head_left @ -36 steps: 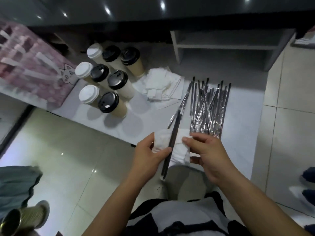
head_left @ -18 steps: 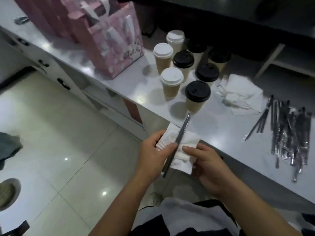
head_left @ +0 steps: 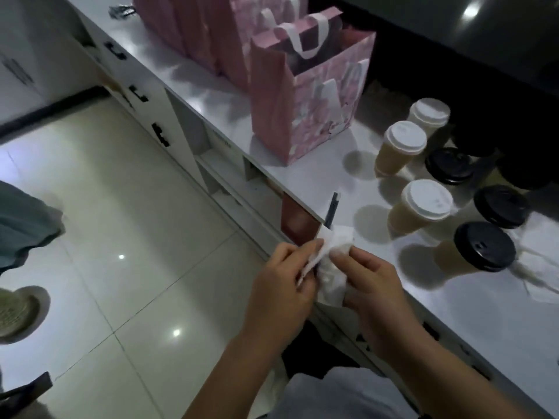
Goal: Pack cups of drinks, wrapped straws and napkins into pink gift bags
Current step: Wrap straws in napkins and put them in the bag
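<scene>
Upper centre: we note an open pink gift bag point(head_left: 314, 95) with white handles standing on the white counter point(head_left: 302, 182), its inside too dark to read, with more pink bags point(head_left: 187, 22) in a row behind it. To the right stand white-lidded cups point(head_left: 405, 140) and black-lidded cups point(head_left: 484, 246), contents hidden. Lower centre, at the counter edge, a crumpled white napkin point(head_left: 329, 267) is bunched round a dark wrapped straw point(head_left: 332, 207) that pokes up out of it; left hand point(head_left: 281, 285) and right hand point(head_left: 375, 288) both pinch the napkin, fingers curled close.
</scene>
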Action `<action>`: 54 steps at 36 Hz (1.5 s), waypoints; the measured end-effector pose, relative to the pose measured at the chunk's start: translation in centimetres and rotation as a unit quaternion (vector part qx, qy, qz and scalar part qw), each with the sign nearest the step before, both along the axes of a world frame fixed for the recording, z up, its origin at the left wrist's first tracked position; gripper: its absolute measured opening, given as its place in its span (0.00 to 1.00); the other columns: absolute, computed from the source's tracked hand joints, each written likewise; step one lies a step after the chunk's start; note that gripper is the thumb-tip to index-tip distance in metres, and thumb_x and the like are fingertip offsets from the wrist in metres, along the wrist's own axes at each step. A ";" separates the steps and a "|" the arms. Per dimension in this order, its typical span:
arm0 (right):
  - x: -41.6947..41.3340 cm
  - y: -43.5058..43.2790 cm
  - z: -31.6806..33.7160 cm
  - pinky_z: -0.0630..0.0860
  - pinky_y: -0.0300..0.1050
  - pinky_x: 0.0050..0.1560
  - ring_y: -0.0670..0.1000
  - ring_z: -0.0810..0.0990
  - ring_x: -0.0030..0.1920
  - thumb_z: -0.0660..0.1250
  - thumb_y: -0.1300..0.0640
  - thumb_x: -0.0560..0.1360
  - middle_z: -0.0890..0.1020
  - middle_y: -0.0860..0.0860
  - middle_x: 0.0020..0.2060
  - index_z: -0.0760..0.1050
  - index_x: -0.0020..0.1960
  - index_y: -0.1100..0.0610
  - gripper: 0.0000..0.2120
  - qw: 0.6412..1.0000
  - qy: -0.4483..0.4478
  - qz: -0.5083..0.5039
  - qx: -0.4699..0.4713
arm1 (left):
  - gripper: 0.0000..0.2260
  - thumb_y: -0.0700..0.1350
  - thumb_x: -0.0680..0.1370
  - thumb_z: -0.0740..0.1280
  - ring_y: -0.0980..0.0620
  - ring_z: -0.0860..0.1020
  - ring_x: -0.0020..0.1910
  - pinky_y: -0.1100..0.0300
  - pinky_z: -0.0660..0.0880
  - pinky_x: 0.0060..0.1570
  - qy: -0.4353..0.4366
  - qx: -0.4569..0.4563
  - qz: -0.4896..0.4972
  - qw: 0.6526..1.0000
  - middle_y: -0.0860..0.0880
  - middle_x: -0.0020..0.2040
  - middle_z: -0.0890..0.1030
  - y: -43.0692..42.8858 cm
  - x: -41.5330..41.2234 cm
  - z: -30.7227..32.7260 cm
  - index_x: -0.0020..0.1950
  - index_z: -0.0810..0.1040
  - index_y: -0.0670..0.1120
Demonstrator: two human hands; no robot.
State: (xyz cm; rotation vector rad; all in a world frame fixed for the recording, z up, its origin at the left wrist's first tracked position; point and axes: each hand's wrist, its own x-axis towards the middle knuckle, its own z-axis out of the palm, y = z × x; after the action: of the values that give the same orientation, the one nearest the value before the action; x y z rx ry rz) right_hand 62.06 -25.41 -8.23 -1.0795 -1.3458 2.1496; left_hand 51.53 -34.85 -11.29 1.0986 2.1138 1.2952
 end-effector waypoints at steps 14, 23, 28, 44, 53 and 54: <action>-18.9 13.3 6.6 0.81 0.40 0.44 0.54 0.86 0.48 0.71 0.61 0.75 0.87 0.54 0.47 0.84 0.54 0.55 0.09 0.982 0.124 -0.061 0.131 | 0.34 0.40 0.77 0.67 0.57 0.74 0.62 0.71 0.73 0.55 0.088 0.014 -0.192 0.977 0.58 0.63 0.68 13.0 -21.0 9.2 0.81 0.59 0.54; -22.6 19.5 10.6 0.81 0.36 0.43 0.48 0.86 0.49 0.73 0.51 0.64 0.87 0.47 0.47 0.86 0.49 0.44 0.13 0.956 0.114 -0.137 0.232 | 0.22 0.34 0.76 0.67 0.49 0.81 0.56 0.64 0.76 0.52 0.055 0.133 -0.241 0.960 0.55 0.54 0.82 18.5 -29.0 14.6 0.68 0.78 0.49; -22.8 23.1 11.6 0.82 0.47 0.49 0.51 0.85 0.54 0.76 0.49 0.66 0.86 0.48 0.51 0.85 0.51 0.47 0.14 0.932 0.073 -0.204 0.290 | 0.16 0.41 0.76 0.73 0.57 0.80 0.56 0.63 0.77 0.55 0.065 0.114 -0.159 0.978 0.59 0.55 0.81 23.0 -33.7 13.8 0.61 0.80 0.56; -27.7 25.4 17.0 0.82 0.51 0.42 0.53 0.85 0.40 0.73 0.60 0.69 0.85 0.49 0.46 0.86 0.48 0.48 0.10 0.858 -0.171 -0.060 0.480 | 0.24 0.43 0.75 0.72 0.55 0.78 0.56 0.50 0.82 0.52 -0.008 -0.040 -0.356 0.934 0.61 0.63 0.73 33.3 -42.0 10.1 0.64 0.71 0.67; -31.9 29.8 13.1 0.79 0.39 0.48 0.41 0.83 0.47 0.69 0.58 0.75 0.85 0.41 0.43 0.85 0.45 0.43 0.10 0.811 -0.406 0.062 0.417 | 0.19 0.42 0.74 0.70 0.56 0.83 0.53 0.56 0.81 0.50 -0.237 0.041 -0.303 0.922 0.56 0.55 0.84 33.5 -46.3 7.8 0.58 0.78 0.65; -32.3 30.2 12.5 0.79 0.37 0.46 0.40 0.82 0.46 0.69 0.58 0.75 0.85 0.40 0.42 0.84 0.45 0.42 0.11 0.796 -0.442 0.076 0.406 | 0.21 0.39 0.75 0.70 0.55 0.83 0.54 0.58 0.80 0.48 -0.244 0.041 -0.299 0.922 0.55 0.55 0.84 33.7 -46.6 7.6 0.59 0.78 0.64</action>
State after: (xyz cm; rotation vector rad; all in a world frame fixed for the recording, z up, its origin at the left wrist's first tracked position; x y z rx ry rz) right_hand 29.72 4.81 4.27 -1.6268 -2.4732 0.7964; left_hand 4.91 -1.12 -3.73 1.1762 1.2355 1.1912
